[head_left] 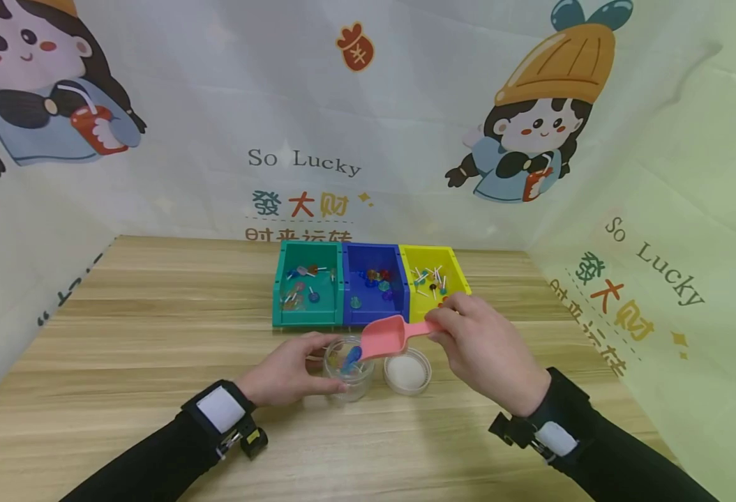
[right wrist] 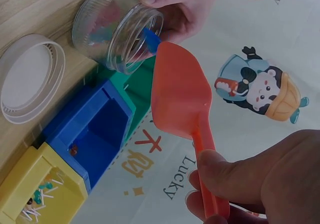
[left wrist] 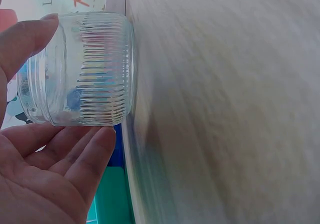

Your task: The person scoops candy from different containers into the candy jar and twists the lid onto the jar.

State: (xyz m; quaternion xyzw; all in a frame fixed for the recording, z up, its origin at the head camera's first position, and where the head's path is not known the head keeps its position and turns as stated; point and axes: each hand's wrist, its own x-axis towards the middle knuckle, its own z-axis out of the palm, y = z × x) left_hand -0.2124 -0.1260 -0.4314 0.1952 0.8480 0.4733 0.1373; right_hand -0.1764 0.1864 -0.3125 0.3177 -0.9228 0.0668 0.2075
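A clear glass jar [head_left: 354, 390] stands on the table, and my left hand [head_left: 287, 369] grips its side between thumb and fingers. In the left wrist view the jar's ribbed wall [left wrist: 102, 69] shows a few coloured bits through it. My right hand [head_left: 490, 352] pinches the handle of a pink scoop [head_left: 383, 337]. The scoop is tilted, its lip at the jar's mouth. A blue translucent piece [right wrist: 150, 40] is at that lip, partly within the jar opening. Right of the jar lies a round white lid [head_left: 407, 371], hollow side up.
Behind the jar, three joined bins stand in a row: green [head_left: 308, 321], blue [head_left: 374, 317] and yellow [head_left: 466, 282]. The green and yellow ones hold small stick-like pieces, the blue one small coloured pieces. A printed cloth [head_left: 405, 139] hangs around the wooden table [head_left: 154, 314].
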